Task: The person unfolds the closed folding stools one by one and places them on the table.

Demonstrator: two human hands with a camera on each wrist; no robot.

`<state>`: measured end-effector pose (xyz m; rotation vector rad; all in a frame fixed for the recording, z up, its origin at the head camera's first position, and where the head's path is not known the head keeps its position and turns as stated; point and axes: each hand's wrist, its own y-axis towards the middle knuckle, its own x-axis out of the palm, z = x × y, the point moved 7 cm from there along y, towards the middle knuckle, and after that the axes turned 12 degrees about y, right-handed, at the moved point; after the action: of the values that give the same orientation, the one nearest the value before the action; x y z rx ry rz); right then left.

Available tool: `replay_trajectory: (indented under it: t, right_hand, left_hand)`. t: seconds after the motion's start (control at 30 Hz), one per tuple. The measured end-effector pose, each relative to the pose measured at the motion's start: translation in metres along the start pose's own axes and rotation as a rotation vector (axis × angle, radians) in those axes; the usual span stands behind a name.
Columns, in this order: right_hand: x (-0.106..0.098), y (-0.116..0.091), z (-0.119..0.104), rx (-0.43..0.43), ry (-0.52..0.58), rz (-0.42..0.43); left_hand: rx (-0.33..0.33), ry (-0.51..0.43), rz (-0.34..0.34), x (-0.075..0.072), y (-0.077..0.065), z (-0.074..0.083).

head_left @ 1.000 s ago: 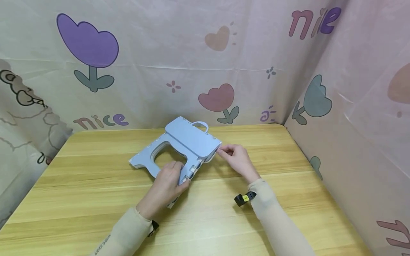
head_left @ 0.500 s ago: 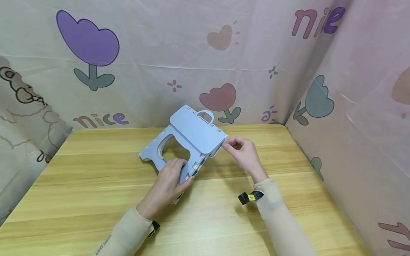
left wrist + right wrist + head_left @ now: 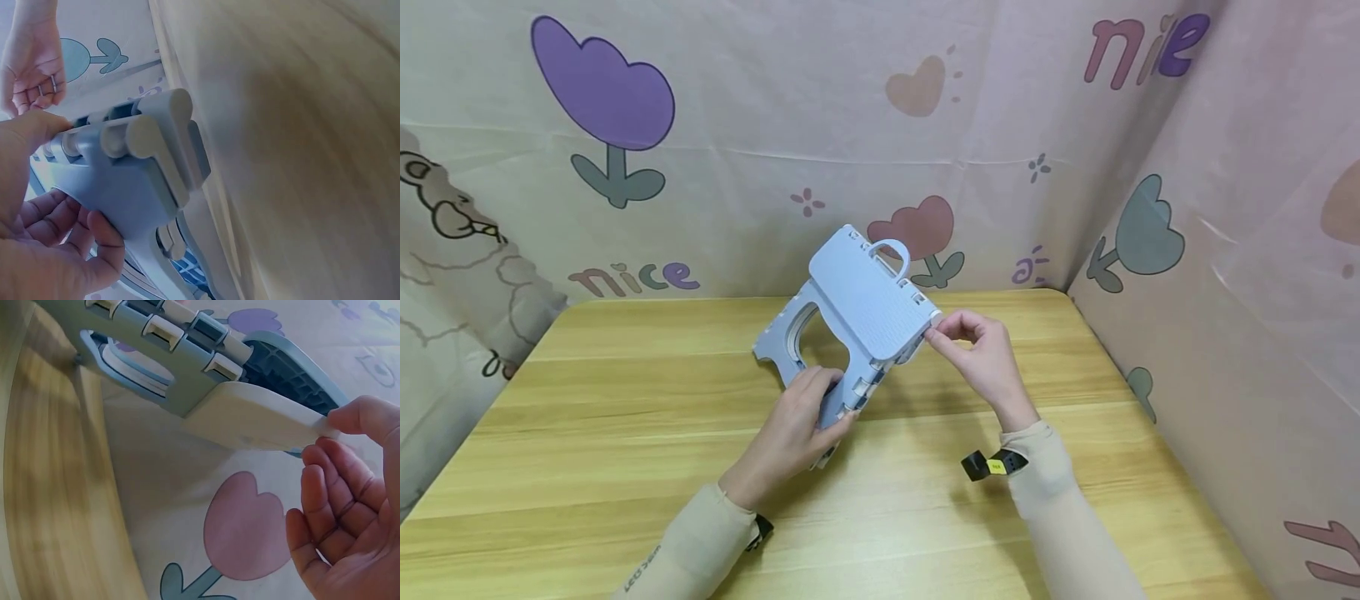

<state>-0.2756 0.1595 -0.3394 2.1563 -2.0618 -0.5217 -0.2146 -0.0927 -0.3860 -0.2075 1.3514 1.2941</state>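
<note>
A light blue and white plastic folding stool (image 3: 868, 296), mostly folded, is held tilted over the table, its small loop handle (image 3: 891, 250) at the far edge. My left hand (image 3: 790, 425) grips its leg panel beside the large oval opening, fingers through the hole and thumb on the hinged edge. With thumb and fingertips, my right hand (image 3: 977, 354) pinches the right corner of the seat panel. In the right wrist view, a white flap (image 3: 250, 419) runs to the right fingertips, and the ribbed blue underside of a seat panel (image 3: 287, 372) shows behind it.
The wooden table (image 3: 587, 433) lies under both arms. A printed curtain (image 3: 760, 100) with tulips and lettering hangs right behind the table and along its sides. Each wrist wears a black strap, and the right one carries a small black camera (image 3: 976, 465).
Both hands have raised and tilted the stool, shifting it up and to the right. The seat panel's far edge now stands higher against the curtain. The right hand stays at the corner.
</note>
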Motion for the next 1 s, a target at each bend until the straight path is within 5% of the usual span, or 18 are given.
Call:
replay_trajectory:
  t: [0.43, 1.0]
  right_hand:
    - [0.011, -0.011, -0.027, -0.16, 0.084, -0.043]
    - [0.038, -0.026, -0.057, -0.356, 0.112, -0.099]
  left_hand:
    - [-0.006, -0.041, -0.054, 0.002, -0.002, 0.002]
    - [-0.045, -0.27, -0.107, 0.008, 0.0, -0.001]
